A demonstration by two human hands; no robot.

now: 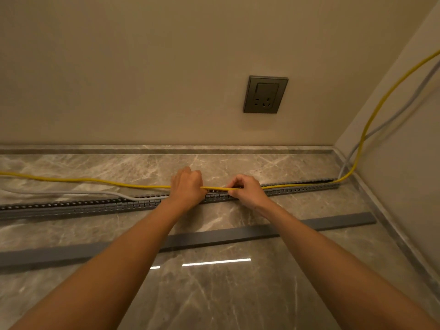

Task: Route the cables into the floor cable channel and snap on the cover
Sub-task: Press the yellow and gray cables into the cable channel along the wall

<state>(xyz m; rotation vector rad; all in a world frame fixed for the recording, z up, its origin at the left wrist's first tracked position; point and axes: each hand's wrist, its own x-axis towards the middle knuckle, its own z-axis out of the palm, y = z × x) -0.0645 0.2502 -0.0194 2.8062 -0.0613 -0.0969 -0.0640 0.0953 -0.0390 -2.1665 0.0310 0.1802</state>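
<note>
A slotted grey cable channel (71, 207) runs left to right across the marble floor, parallel to the wall. A yellow cable (95, 180) comes from the left, passes through both hands and lies along the channel's right part before climbing the right wall. My left hand (187, 186) and my right hand (245, 188) both pinch this cable just above the channel's middle. A grey cable (83, 193) lies left of the hands and enters the channel near my left hand. The long flat grey cover (333, 223) lies loose on the floor nearer to me.
A dark wall socket (265, 94) sits on the back wall above the channel. The right wall meets the floor at a corner, where both cables rise. A stone skirting strip (142, 150) runs along the back wall.
</note>
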